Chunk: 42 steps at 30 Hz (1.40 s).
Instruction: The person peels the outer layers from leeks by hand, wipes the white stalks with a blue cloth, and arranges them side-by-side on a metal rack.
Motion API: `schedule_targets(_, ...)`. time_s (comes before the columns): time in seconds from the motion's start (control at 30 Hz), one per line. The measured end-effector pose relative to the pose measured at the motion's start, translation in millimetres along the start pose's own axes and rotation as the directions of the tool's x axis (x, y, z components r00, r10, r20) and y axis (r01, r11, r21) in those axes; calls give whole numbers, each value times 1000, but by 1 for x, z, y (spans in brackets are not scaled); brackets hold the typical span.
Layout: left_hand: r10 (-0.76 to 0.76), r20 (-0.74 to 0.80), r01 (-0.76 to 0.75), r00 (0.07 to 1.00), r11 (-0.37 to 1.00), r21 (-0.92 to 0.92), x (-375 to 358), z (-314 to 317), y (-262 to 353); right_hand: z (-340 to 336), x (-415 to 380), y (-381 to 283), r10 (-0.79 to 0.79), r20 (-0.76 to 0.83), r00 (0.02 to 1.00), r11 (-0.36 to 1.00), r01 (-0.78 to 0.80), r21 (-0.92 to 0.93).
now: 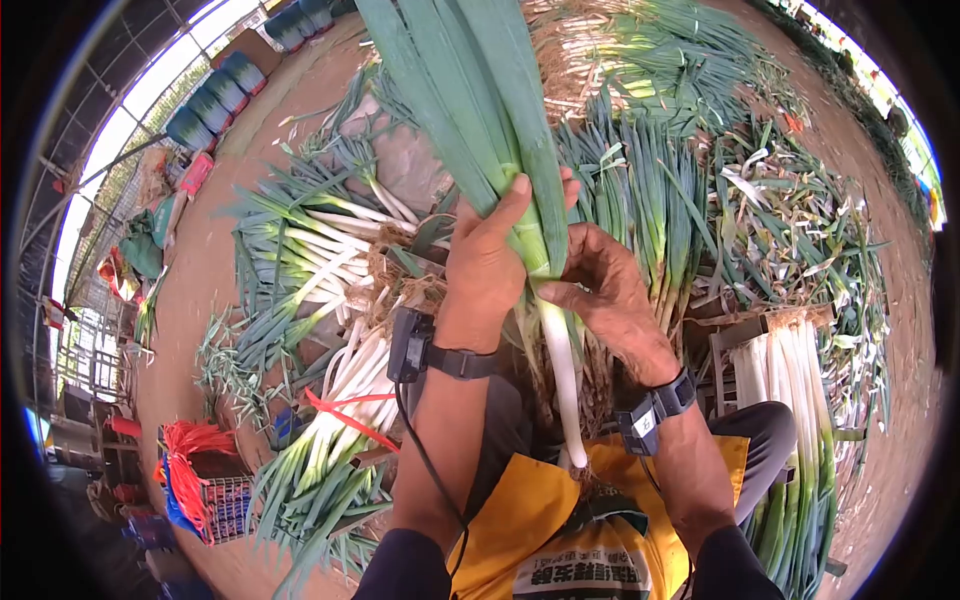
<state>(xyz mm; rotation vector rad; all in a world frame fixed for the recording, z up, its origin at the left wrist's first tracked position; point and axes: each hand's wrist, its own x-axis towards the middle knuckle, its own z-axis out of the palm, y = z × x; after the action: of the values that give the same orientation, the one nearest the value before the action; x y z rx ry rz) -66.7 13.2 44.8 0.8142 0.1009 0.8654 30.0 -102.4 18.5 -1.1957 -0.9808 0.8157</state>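
Note:
A large green onion (556,345) is held upright in the middle, with broad green leaves at the top and a white stem ending in roots above the yellow apron (500,500). My left hand (490,240) is wrapped round its green upper stem, thumb across the front. My right hand (605,285) is closed at the stem just below, thumb and fingers pinching at the base of a leaf on the right side. Both wrists wear black straps with small devices.
Trimmed onions (340,380) with white stems lie at left; a stack (785,380) rests on a rack at right. Untrimmed onions (640,200) lie ahead, beside leaf scraps (790,220). A crate (225,505) with red ties (190,470) stands lower left.

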Motion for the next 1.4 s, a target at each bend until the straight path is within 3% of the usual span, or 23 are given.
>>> schedule_targets(0.03, -1, 8, 1, 1000, 1000, -8, 0, 0, 0, 3, 1, 3, -30, -3, 1000, 997, 30, 72)
schedule_targets(0.2, -58, -21, 58, 998, 998, -15, -3, 0, 0, 0, 5, 4, -45, 19, 999, 998, 44, 40)
schedule_targets(0.37, 61, -172, -45, 983, 994, 98, -1, -4, -19, 5, -1, -5, -67, -24, 997, 998, 68, 6)
schedule_targets(0.47, 110, -175, -80, 978, 982, 173, -6, 4, -20, -2, -9, -5, -91, -22, 996, 962, 83, -260)
schedule_targets(0.57, 96, -115, -71, 989, 976, 206, -5, 3, -20, 12, -24, -5, -323, 8, 946, 814, 283, -507)
schedule_targets(0.67, 119, -138, -75, 983, 954, 289, 1, -1, -15, 13, -42, 5, -232, 5, 973, 829, 200, -522)
schedule_targets(0.7, 111, -141, -67, 984, 956, 286, 3, -7, -13, 13, -47, -6, -128, 44, 991, 858, 133, -497)
schedule_targets(0.8, 166, -162, -115, 973, 952, 283, 8, -20, -7, -9, -73, -14, -97, 103, 990, 866, 135, -481)
schedule_targets(0.87, 197, -199, -141, 960, 955, 262, 10, -27, 0, -50, -86, -21, 29, 16, 999, 965, -24, -260)
schedule_targets(0.9, 199, -196, -149, 960, 958, 246, 10, -29, 4, -81, -84, -31, -9, -8, 1000, 952, 6, -306)
schedule_targets(0.97, 208, -211, -157, 955, 959, 238, 10, -32, 7, -167, -75, -53, 61, -214, 975, 918, -139, -373)
schedule_targets(1.0, 213, -218, -161, 952, 959, 231, 9, -33, 9, -204, -66, -66, -44, -447, 893, 883, -175, -435)
schedule_targets(1.03, 197, -212, -149, 957, 964, 221, 8, -32, 10, -260, -67, -76, -156, -534, 831, 806, -206, -555)
schedule_targets(1.07, 182, -204, -139, 962, 968, 207, 7, -30, 10, -354, -66, -60, -331, -560, 760, 383, -434, -816)
schedule_targets(1.17, 156, -108, -136, 982, 976, 173, 11, -20, 9, -353, -79, -62, -540, -478, 693, 231, -425, -875)
schedule_targets(1.2, 140, -67, -127, 988, 978, 167, 10, -17, 7, -309, -81, -61, -403, -547, 734, 583, -254, -771)
schedule_targets(1.23, 119, -60, -109, 991, 983, 144, 9, -13, 3, -267, -79, -47, -254, -482, 839, 803, -95, -589)
schedule_targets(1.27, 95, -46, -89, 994, 988, 123, 10, -9, 1, -214, -82, -37, -52, -361, 931, 893, -118, -433)
schedule_targets(1.3, 71, -32, -67, 997, 993, 102, 10, -6, -3, -157, -84, -34, 127, -294, 947, 905, -232, -356)
schedule_targets(1.37, 49, -2, -48, 999, 997, 53, 9, -2, -8, -83, -85, -14, 61, -131, 990, 929, -104, -355)
schedule_targets(1.4, 40, 10, -40, 999, 999, 30, 9, -2, -10, -63, -81, -13, 127, -51, 991, 899, -137, -415)
